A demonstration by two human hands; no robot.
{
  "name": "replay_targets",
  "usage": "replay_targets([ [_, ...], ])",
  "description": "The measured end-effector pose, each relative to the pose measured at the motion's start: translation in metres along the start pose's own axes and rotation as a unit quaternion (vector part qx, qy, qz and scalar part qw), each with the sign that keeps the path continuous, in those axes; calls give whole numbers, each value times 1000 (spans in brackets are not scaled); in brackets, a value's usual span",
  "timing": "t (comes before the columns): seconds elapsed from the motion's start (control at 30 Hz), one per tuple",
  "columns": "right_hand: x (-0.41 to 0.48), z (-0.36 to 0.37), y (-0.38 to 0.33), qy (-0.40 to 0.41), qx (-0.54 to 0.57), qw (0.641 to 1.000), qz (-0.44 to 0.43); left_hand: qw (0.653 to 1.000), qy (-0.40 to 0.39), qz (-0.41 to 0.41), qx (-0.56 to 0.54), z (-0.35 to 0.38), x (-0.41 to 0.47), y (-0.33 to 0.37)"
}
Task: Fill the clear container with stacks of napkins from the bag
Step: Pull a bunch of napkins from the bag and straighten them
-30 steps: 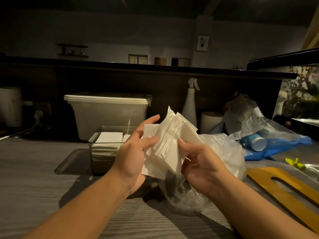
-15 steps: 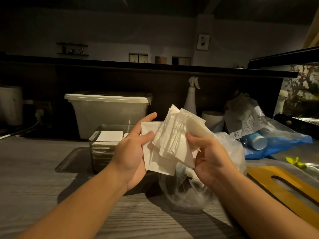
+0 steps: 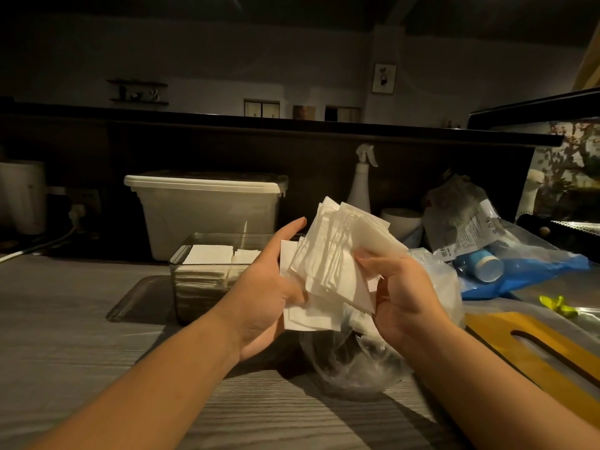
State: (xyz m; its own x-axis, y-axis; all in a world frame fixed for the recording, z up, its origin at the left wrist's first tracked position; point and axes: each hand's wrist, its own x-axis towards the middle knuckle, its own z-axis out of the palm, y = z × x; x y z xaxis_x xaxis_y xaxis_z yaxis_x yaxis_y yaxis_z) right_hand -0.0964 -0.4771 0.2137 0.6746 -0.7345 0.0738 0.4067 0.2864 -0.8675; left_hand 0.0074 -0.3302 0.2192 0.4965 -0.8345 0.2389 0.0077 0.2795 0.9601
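Dim room, warm low light. Grey wood-grain counter in front, dark back panel behind it topped by a black ledge. Pale wall beyond, with a small shelf at left, a framed picture at right, small dark openings between. Dark ceiling. Wall socket with a plugged cable at left. Lit glass case at far right.
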Motion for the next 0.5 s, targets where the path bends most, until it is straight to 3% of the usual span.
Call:
replay_targets([
  [0.1, 2, -5, -4, 0, 24, 1000, 5, 1000, 20, -2, -8, -2, 1, 4],
  [0.2, 1, -10, -8, -65, 58, 996, 25, 997, 68, 18, -16, -7, 2, 10],
  [0.33, -6, -4, -9, -147, -3, 989, -5, 992, 109, -2, -62, -9, 1, 10],
  [0.5, -2, 0, 4, -81, -142, 985, -55, 991, 46, -50, -118, 0, -2, 9],
])
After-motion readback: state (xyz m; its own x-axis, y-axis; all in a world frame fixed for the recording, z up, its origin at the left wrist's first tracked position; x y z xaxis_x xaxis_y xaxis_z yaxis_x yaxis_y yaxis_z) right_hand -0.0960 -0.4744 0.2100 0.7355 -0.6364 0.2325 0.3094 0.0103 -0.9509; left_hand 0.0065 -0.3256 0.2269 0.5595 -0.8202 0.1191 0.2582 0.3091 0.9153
